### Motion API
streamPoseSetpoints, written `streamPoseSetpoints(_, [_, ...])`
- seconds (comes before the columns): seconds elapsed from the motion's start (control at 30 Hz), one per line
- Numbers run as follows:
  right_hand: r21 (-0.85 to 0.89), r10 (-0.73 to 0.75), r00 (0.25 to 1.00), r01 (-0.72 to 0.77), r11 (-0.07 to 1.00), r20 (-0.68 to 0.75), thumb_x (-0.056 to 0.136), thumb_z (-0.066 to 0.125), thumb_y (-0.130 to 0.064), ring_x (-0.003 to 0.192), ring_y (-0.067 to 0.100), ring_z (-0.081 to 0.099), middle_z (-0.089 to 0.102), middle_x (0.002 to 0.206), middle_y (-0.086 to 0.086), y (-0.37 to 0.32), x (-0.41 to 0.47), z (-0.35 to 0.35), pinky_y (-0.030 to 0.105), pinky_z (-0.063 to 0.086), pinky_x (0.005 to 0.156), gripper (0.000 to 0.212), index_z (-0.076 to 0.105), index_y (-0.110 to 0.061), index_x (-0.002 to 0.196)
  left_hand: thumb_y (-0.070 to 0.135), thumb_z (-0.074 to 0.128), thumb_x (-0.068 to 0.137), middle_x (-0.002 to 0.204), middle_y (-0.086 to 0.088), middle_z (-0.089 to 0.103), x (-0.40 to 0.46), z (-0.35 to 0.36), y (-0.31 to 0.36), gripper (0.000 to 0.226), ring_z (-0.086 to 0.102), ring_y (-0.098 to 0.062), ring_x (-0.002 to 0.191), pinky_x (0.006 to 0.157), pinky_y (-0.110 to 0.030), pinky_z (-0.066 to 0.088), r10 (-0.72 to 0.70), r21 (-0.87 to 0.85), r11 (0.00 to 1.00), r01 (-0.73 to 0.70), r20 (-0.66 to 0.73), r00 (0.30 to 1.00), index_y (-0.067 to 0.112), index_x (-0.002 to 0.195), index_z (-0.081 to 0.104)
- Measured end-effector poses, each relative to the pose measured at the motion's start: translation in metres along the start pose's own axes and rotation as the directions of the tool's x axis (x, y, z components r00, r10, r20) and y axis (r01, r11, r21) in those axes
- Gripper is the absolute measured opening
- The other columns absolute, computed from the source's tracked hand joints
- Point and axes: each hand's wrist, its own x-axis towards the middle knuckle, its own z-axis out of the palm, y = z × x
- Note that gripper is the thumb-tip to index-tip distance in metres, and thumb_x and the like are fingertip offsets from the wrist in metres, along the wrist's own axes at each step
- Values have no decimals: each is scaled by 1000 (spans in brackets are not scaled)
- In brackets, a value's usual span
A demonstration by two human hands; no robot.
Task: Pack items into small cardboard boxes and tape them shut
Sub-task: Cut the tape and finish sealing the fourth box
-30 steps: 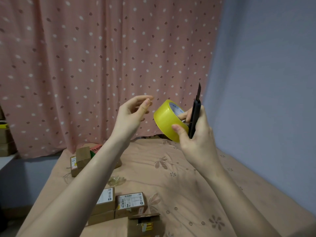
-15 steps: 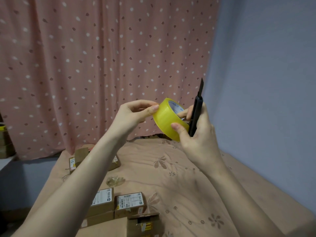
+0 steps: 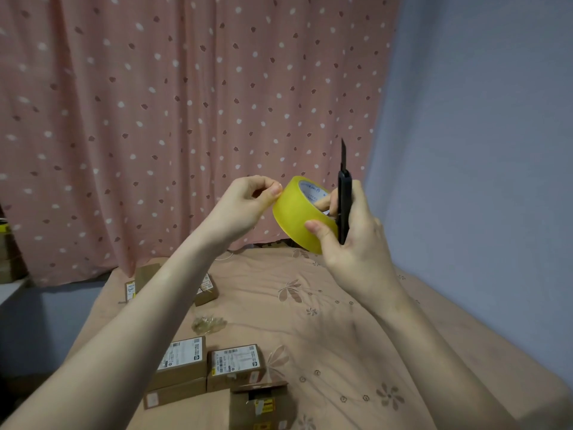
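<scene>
A yellow tape roll (image 3: 297, 212) is held up in the air in front of the curtain. My right hand (image 3: 353, 240) grips it, thumb on the outer face and fingers through the core, and also holds a black utility knife (image 3: 344, 206) upright with its blade out. My left hand (image 3: 248, 201) has curled fingers, and its thumb and fingertips pinch at the roll's upper left edge. Small cardboard boxes with white labels (image 3: 183, 360) (image 3: 237, 363) lie on the bed below my left forearm. An open-flapped box (image 3: 260, 401) sits at the bottom edge.
A tan floral bedsheet (image 3: 325, 321) covers the bed. More cardboard boxes (image 3: 204, 290) lie at the far left of the bed, and a crumpled clear wrapper (image 3: 207, 324) lies mid-bed. A pink dotted curtain (image 3: 186, 103) hangs behind; a blue wall (image 3: 480, 150) runs along the right.
My left hand moved right from open air onto the roll and its fingers curled to pinch the roll's edge. The right hand kept its grip and shifted slightly.
</scene>
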Motion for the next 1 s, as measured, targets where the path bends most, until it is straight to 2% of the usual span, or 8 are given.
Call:
streamPoseSetpoints(0.17, [-80,31,999,-29,996,16,88,62,-13,75,-4,52,56,85,-19,0,8,3,6,37,58,39,32,-38,88,15,43,99,62,13,43,4,16,-8,29,39,1,51,51,-12,31,20,43,999,-14,-154,988,25,73,49])
streamPoseSetpoints(0.27, [-119,42,999,-40,992,9,89,60,-14,75,3,51,56,81,-13,-1,9,4,9,37,56,40,29,-38,89,13,42,99,62,14,44,3,23,-11,29,40,5,51,52,-10,32,35,37,999,-28,-196,980,25,73,46])
streamPoseSetpoints(0.4, [-183,83,997,-82,980,0,90,56,-14,69,15,50,54,77,-8,-1,10,5,17,34,51,35,27,-34,88,13,40,100,60,11,42,4,25,-12,29,39,3,47,47,-11,31,51,62,997,-40,-176,983,24,73,44])
streamPoseSetpoints(0.57, [-268,148,988,-132,954,40,90,55,-8,71,26,44,40,72,-16,4,18,6,34,17,51,31,27,-21,93,10,46,97,57,11,41,3,24,-11,24,40,1,51,49,-13,30,147,254,962,-97,-185,972,22,77,43])
streamPoseSetpoints(0.73, [-230,158,987,-148,962,25,90,58,-9,73,21,47,42,76,-20,10,22,5,28,20,55,29,31,-18,94,27,49,97,72,13,55,5,15,-16,5,49,-2,66,58,-15,36,148,108,985,-131,-169,974,28,94,53])
streamPoseSetpoints(0.83, [-222,152,988,-142,965,28,90,59,-10,74,20,48,43,76,-21,12,20,6,26,21,55,29,32,-18,95,35,62,89,73,11,53,7,12,-21,19,43,-6,62,60,-17,37,120,89,990,-112,-99,988,28,106,61])
streamPoseSetpoints(0.93, [-232,141,989,-125,965,51,91,58,-14,71,19,50,45,75,-16,13,19,6,27,27,53,27,32,-19,95,32,70,83,70,7,56,9,12,-19,2,41,-6,60,59,-19,37,86,87,993,-76,-121,989,30,84,71])
streamPoseSetpoints(1.0, [-210,144,987,-125,970,76,92,57,-18,66,8,49,46,73,-14,17,17,5,17,34,53,24,33,-19,92,33,73,80,68,11,56,12,13,-19,9,41,-6,58,58,-21,36,43,62,998,-34,-158,986,32,72,70])
